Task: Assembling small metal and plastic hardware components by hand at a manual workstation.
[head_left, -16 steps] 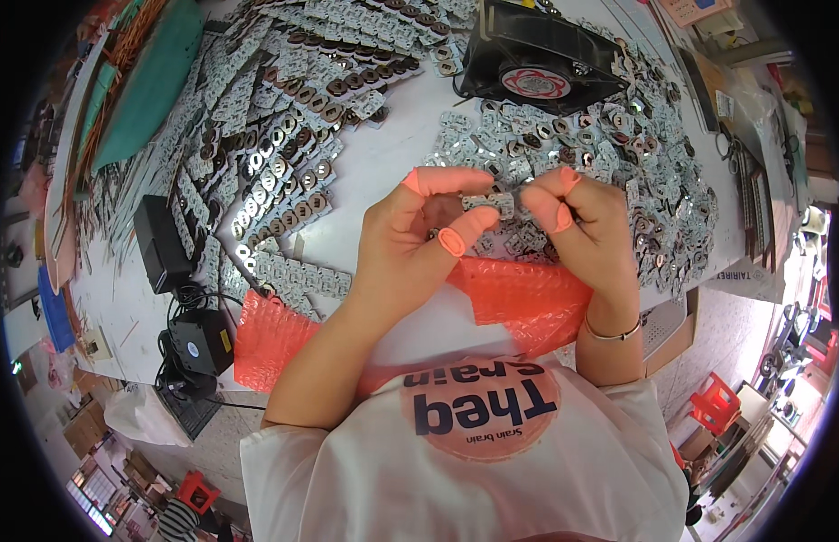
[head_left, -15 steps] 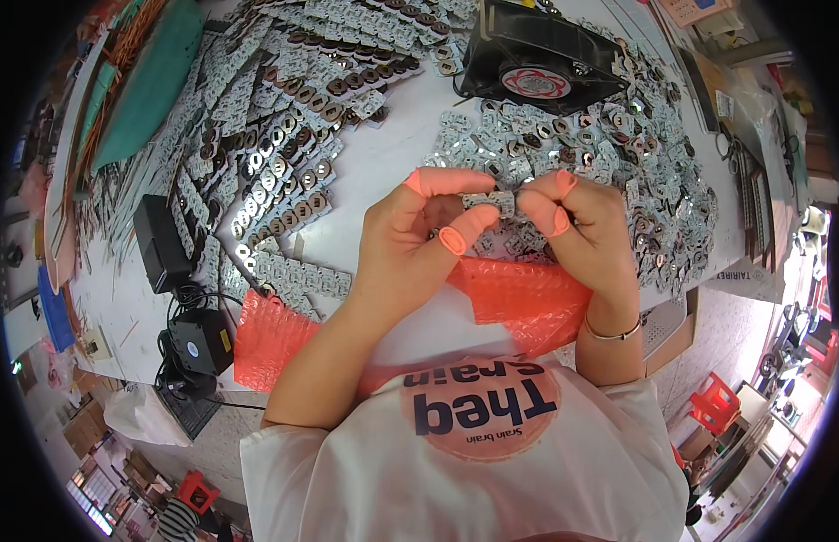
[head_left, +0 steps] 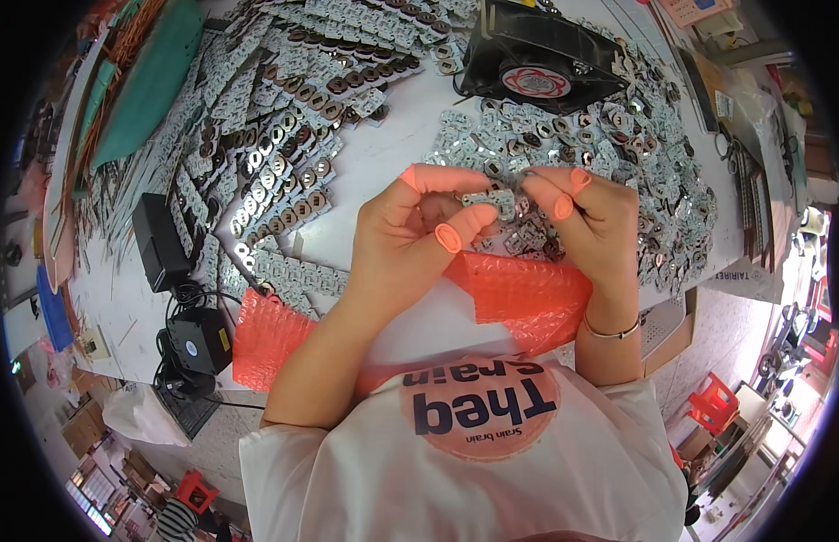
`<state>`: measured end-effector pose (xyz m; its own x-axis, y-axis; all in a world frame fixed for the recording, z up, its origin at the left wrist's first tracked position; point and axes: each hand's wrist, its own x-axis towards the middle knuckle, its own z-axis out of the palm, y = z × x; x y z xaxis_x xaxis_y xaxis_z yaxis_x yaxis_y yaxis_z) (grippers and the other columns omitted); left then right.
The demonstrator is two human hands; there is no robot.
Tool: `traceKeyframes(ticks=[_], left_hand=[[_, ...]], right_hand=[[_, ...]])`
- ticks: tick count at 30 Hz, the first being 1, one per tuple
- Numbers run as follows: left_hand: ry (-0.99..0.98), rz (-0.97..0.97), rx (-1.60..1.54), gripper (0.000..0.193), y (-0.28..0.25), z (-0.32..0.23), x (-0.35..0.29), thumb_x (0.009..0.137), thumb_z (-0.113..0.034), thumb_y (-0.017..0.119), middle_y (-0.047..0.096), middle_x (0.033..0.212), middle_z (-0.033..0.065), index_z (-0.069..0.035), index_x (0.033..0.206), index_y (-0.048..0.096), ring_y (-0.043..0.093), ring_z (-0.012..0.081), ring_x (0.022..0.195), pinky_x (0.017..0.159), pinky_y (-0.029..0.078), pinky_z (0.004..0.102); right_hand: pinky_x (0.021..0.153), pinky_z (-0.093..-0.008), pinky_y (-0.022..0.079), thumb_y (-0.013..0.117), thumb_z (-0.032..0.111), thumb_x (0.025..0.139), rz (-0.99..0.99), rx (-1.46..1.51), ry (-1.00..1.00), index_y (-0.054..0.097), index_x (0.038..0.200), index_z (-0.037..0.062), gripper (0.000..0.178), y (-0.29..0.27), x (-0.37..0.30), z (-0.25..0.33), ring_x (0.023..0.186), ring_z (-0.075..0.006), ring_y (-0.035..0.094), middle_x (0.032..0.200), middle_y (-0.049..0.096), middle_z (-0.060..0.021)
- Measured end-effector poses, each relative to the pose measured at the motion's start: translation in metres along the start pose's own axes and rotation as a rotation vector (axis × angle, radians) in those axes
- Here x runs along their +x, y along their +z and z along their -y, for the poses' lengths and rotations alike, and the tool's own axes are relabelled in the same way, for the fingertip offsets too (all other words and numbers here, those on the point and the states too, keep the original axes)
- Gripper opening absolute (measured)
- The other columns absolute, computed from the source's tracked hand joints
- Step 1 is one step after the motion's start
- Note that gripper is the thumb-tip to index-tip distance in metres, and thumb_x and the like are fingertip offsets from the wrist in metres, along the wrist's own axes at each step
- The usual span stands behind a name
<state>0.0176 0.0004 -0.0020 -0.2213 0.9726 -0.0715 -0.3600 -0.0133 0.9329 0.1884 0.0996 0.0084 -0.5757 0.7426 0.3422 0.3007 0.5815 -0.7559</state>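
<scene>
Pinched between thumb and forefinger, my left hand holds a short strip of small silvery metal plates that sticks out past the fingertips. My right hand is just right of the strip, thumb and forefinger drawn together with a small gap from it. Whatever lies between those right fingertips is too small to make out. Orange finger cots cover the thumb and forefinger of both hands. Under and beyond the hands spreads a heap of loose small metal parts, some with dark round discs.
Rows of joined metal plates cover the table's left side. A black fan stands at the back. Red bubble wrap lies along the near edge. At left are a black box, a black adapter with cables, and scissors at right.
My right hand has drawn slightly right, away from the strip, and its fingers have tilted. The left hand still holds the strip, which shows a little more now.
</scene>
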Motion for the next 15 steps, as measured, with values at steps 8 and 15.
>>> traceKeyframes(ticks=[8, 15], left_hand=[[0.127, 0.014, 0.098, 0.023, -0.003, 0.010, 0.001, 0.085, 0.004, 0.061, 0.062, 0.092, 0.0083, 0.002, 0.107, 0.055, 0.065, 0.0143, 0.079, 0.071, 0.054, 0.0258], [-0.008, 0.044, -0.036, 0.022, 0.000, 0.001, -0.003, 0.085, 0.003, 0.061, 0.065, 0.089, 0.0114, 0.003, 0.106, 0.055, 0.067, 0.0172, 0.080, 0.069, 0.056, 0.0273]], right_hand=[[0.049, -0.0217, 0.040, 0.059, 0.013, 0.088, 0.048, 0.135, 0.134, 0.068, 0.090, -0.0010, 0.017, 0.001, -0.004, 0.002, 0.054, -0.0080, 0.053, 0.067, 0.063, -0.0048], [0.047, -0.0214, 0.039, 0.059, 0.010, 0.088, 0.192, 0.291, 0.143, 0.067, 0.088, -0.0019, 0.015, 0.000, -0.006, 0.002, 0.050, -0.0075, 0.051, 0.060, 0.058, -0.0024]])
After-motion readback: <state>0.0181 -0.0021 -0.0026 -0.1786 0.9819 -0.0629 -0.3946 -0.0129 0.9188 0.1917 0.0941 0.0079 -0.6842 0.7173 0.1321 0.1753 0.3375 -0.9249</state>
